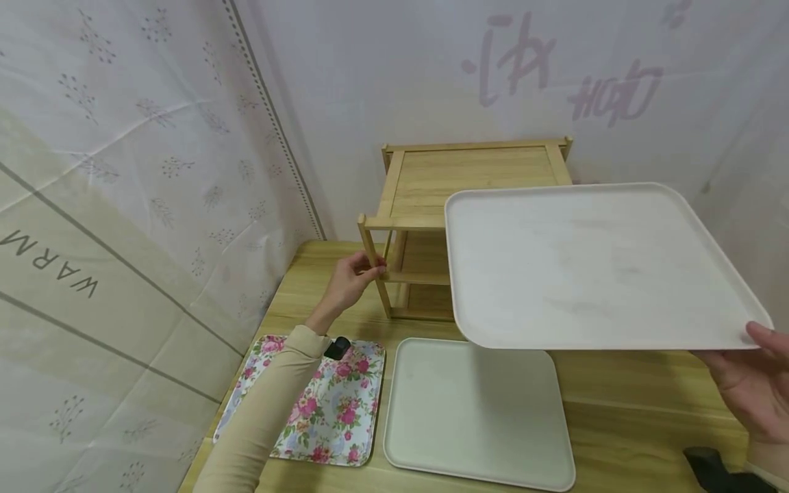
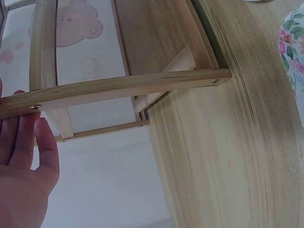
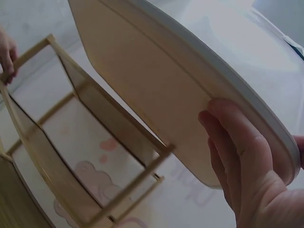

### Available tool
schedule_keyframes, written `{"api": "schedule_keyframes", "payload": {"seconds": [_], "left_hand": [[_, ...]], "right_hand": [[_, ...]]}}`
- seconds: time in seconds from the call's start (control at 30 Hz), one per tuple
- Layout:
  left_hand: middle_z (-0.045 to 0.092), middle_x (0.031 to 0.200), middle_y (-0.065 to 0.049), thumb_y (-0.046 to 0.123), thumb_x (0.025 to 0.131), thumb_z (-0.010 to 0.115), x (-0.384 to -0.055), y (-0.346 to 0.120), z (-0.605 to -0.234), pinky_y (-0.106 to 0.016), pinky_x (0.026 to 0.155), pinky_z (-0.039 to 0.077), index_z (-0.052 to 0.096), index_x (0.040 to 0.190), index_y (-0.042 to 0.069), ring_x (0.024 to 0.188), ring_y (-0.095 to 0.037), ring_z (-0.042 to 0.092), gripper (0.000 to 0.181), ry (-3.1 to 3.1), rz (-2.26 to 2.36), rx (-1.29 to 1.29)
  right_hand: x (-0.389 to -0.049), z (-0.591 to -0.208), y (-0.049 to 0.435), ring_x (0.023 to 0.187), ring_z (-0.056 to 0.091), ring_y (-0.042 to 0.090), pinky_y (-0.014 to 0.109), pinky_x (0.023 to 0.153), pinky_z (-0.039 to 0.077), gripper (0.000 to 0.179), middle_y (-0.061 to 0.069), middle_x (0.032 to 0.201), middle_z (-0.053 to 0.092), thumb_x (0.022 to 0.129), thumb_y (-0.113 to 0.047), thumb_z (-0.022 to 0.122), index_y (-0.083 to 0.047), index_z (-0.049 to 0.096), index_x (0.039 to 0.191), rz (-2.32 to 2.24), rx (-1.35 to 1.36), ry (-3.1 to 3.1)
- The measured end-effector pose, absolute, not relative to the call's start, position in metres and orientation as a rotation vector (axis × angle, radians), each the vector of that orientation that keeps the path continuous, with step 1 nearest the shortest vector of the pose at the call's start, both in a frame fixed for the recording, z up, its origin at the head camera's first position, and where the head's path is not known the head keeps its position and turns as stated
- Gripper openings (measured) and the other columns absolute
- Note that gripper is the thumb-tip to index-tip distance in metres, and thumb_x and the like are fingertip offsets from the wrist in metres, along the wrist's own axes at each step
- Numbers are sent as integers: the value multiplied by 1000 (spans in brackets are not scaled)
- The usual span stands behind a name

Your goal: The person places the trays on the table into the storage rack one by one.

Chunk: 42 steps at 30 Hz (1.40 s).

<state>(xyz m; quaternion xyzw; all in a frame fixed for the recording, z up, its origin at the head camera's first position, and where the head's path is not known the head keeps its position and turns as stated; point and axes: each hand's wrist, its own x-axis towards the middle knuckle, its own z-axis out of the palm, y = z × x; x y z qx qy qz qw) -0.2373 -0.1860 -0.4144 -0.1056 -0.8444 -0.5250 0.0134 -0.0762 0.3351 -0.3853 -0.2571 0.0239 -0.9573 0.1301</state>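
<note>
My left hand grips the front left post of a wooden shelf rack at its middle tier. In the left wrist view, that hand's thumb lies on the near side of the post, with the other fingers partly hidden behind it. At the right, my right hand holds a white rectangular tray by its near right corner, thumb on top. The right wrist view shows the fingers of this hand spread under the tray's underside. The raised tray overlaps the rack's right side in the head view.
A cream tray lies on the wooden table in front of the rack. Left of it lies a floral tray, partly covered by my left forearm. Printed curtains hang along the left and back of the table.
</note>
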Motion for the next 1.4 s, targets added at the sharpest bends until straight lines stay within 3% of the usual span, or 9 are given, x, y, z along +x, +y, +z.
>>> {"api": "schedule_keyframes", "payload": {"seconds": [0.13,0.4,0.67,0.87,1.1,1.4], "left_hand": [[71,108,-15,15,92,66,-238,-186,-415,-42,89,55,68,106,5,102,-27,66,17,-2624,-1641,-326],[71,107,-16,14,92,66,-238,-186,-416,-42,91,55,68,106,4,102,-27,66,17,-2612,-1617,-358],[69,108,-19,9,93,64,-239,-186,-417,-43,92,54,67,107,0,103,-30,65,18,-2598,-1588,-376],[68,104,-23,5,93,60,-236,-185,-413,-43,91,54,64,97,-4,104,-33,65,11,-2598,-1579,-367],[65,117,-25,4,94,58,-237,-187,-415,-46,94,53,63,118,-6,109,-37,63,26,-2570,-1615,-401],[65,121,-22,8,94,60,-236,-187,-416,-45,91,54,59,129,0,108,-33,64,36,-2595,-1615,-362]], "right_hand": [[-81,-375,312,146,17,41,52,116,16,61,19,158,17,99,-21,-7,-13,11,156,-2686,-742,52],[-93,-360,281,148,12,35,55,116,16,61,9,163,7,97,-12,-10,-17,3,157,-2671,-737,95],[-104,-357,258,148,11,37,57,115,16,62,9,164,6,97,-9,-10,-18,3,157,-2642,-725,100],[-112,-355,243,147,14,39,56,115,17,61,11,163,9,99,-3,-5,-16,8,157,-2656,-672,125],[-122,-356,230,143,25,41,54,112,24,59,17,159,19,99,0,0,-10,17,155,-2696,-619,183],[-133,-357,224,143,28,38,53,112,27,58,15,159,20,101,2,4,-13,16,155,-2719,-611,234]]}}
